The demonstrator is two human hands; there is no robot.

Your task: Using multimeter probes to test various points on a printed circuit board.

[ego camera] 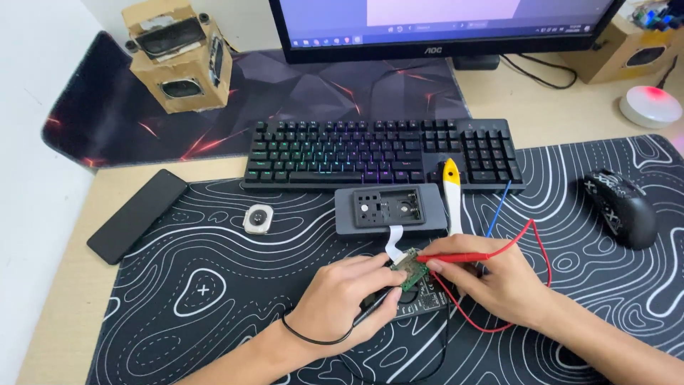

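My left hand (349,296) is closed around a black probe whose tip touches a small green circuit board (410,272). My right hand (499,281) pinches a red probe (456,257), its tip on the same board. A red wire (536,246) loops from that probe around my right hand. The board hangs on a white ribbon cable (394,242) from a grey rectangular device (390,211) lying open just behind it. A dark plate (420,299) lies under the board, partly hidden by my hands.
A white and yellow tool (452,196) and a blue wire (499,207) lie right of the grey device. A backlit keyboard (385,153) sits behind, a black mouse (623,207) at right, a small square white part (258,219) and a black phone (139,214) at left.
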